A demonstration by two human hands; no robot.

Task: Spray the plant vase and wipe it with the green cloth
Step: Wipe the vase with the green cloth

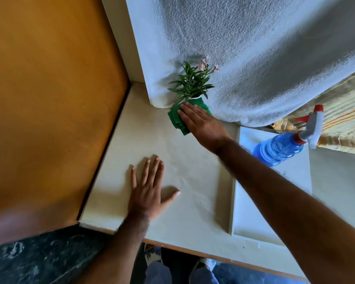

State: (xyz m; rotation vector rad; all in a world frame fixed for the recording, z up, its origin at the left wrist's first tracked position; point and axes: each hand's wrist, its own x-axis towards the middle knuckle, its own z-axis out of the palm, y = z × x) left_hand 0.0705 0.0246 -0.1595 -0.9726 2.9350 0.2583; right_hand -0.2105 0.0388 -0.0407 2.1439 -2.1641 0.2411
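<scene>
A small plant (pixel 191 83) with green leaves and pale pink flowers stands at the far side of the cream table (pixel 172 160). Its vase is almost wholly hidden; only a sliver of white rim (pixel 195 97) shows. The green cloth (pixel 177 119) is wrapped around the vase, and my right hand (pixel 201 124) presses flat on the cloth with fingers extended. My left hand (pixel 149 187) lies flat on the table with fingers spread, holding nothing. A blue spray bottle (pixel 281 147) with a red and grey trigger head stands at the right, untouched.
A white textured fabric (pixel 254 58) hangs behind the plant. An orange wall (pixel 49 99) borders the table on the left. A white tray (pixel 252 201) holds the spray bottle at the right. A striped cloth (pixel 344 119) lies at the far right. The table's near edge (pixel 193 249) is below.
</scene>
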